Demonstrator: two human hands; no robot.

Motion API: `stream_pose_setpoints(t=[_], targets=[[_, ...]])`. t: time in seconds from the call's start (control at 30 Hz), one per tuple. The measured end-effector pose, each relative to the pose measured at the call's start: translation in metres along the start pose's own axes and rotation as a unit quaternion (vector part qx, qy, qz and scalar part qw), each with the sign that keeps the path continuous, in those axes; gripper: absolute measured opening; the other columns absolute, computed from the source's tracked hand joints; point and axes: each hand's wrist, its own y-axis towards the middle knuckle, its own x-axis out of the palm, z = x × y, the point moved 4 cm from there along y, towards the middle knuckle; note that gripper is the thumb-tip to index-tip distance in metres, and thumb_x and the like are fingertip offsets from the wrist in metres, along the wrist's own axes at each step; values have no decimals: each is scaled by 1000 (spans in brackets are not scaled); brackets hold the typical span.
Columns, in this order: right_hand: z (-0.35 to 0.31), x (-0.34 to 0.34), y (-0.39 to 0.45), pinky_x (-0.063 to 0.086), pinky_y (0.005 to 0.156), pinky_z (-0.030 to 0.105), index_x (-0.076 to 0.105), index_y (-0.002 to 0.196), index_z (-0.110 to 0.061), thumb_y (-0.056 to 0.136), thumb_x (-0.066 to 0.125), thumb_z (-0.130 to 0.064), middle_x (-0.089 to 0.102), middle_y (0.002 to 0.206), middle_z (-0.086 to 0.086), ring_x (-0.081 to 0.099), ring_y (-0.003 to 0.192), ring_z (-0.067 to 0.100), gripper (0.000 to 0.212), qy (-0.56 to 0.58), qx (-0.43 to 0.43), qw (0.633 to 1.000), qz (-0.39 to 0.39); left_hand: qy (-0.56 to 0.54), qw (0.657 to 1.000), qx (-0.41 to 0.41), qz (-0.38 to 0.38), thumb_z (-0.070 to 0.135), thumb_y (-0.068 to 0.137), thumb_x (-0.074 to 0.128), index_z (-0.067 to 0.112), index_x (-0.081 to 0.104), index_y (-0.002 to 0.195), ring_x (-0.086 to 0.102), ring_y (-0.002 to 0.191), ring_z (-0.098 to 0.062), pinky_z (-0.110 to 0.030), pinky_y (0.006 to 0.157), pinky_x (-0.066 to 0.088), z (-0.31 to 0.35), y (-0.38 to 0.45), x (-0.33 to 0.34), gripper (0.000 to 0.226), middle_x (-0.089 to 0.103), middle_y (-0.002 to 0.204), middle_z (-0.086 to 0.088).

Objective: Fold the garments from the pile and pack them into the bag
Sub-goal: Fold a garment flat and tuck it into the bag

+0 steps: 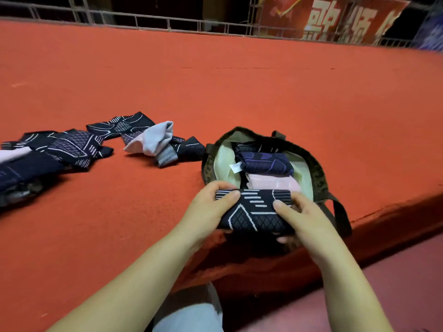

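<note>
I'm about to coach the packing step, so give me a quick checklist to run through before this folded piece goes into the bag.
1. Folded dark patterned garment gripped at both ends by left hand and right hand: ok.
2. Fold holds as a compact bundle: ok.
3. Bag mouth open: ok.
4. Free room at the bag's near side, in front of the pink folded piece: cannot tell, the bundle hides it.
5. Bag strap clear of the opening: ok.
6. Pile still to fold: not ok, garments remain.
</note>
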Motion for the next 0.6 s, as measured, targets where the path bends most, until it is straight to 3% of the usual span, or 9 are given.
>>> stream_pose_setpoints(t=[0.1, 0.17, 0.23, 0.33, 0.43, 0.47, 0.6], targets=[[-10, -35, 22, 47, 42, 20, 61, 91, -15, 94, 55, -15, 66, 80, -1, 64, 61, 2, 7, 7, -20, 999, 42, 98, 995, 20, -20, 36, 93, 53, 31, 52, 109, 56, 96, -9, -27, 84, 41, 8, 17, 19, 17, 60, 98, 13], [-13, -53, 41, 48, 45, 20, 60, 92, -16, 95, 53, -18, 64, 86, 1, 64, 71, 9, 8, 27, -39, 995, 83, 186, 982, 6, -46, 55, 89, 45, 34, 41, 121, 54, 100, -7, -28, 86, 37, 3, 19, 26, 38, 60, 93, 21], [-11, -60, 59, 51, 52, 25, 60, 96, -17, 96, 53, -21, 64, 94, 2, 63, 79, 13, 8, 11, -41, 996, 74, 252, 964, 6, -82, 65, 79, 44, 34, 43, 116, 59, 96, -10, -34, 88, 43, -8, 14, 29, 48, 67, 91, 13], [-3, -53, 80, 55, 74, 43, 63, 98, -18, 89, 58, -31, 69, 99, 2, 64, 85, 14, 16, -85, -54, 995, 12, 363, 921, 46, -134, 60, 78, 57, 36, 58, 104, 58, 92, -4, -34, 94, 43, -16, 8, 32, 36, 64, 88, 17], [-5, -46, 93, 49, 92, 43, 60, 110, -25, 82, 51, -50, 67, 111, -2, 63, 101, 15, 39, -239, -75, 967, -42, 517, 826, 136, -181, 54, 83, 58, 37, 64, 109, 49, 105, -9, -35, 98, 31, -10, 6, 47, 32, 61, 99, 14], [-5, -45, 96, 48, 93, 42, 58, 113, -27, 79, 46, -57, 65, 113, -5, 62, 104, 16, 47, -287, -70, 953, -62, 535, 810, 160, -179, 51, 85, 57, 36, 65, 108, 48, 107, -10, -33, 96, 29, -8, 7, 51, 29, 60, 99, 13], [-5, -51, 106, 46, 94, 45, 52, 115, -27, 89, 43, -55, 63, 115, -5, 59, 105, 17, 39, -399, -74, 909, -97, 490, 828, 224, -157, 43, 88, 57, 34, 69, 94, 47, 100, -3, -32, 92, 26, -6, 6, 54, 16, 51, 84, 19]])
